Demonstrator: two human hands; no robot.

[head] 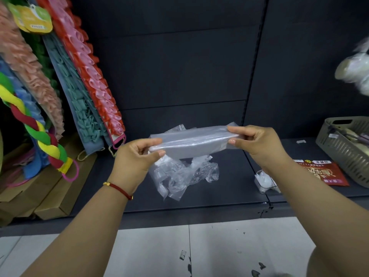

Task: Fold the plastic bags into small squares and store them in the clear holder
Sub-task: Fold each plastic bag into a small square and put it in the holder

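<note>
A clear plastic bag [192, 141], folded into a long flat strip, is stretched level above the dark shelf. My left hand [137, 156] pinches its left end between thumb and fingers. My right hand [257, 141] pinches the right end the same way. Beneath the strip lies a loose crumpled heap of more clear plastic bags [183, 176] on the shelf. A small clear holder [265, 181] with white folded plastic in it stands on the shelf just behind my right forearm, partly hidden by it.
Colourful mop heads and braided cloths [65, 92] hang at the left over cardboard boxes [60, 198]. A grey slatted basket [347, 148] and a red packet [321, 173] lie at the right. The dark shelf [199, 200] has a front edge above a tiled floor.
</note>
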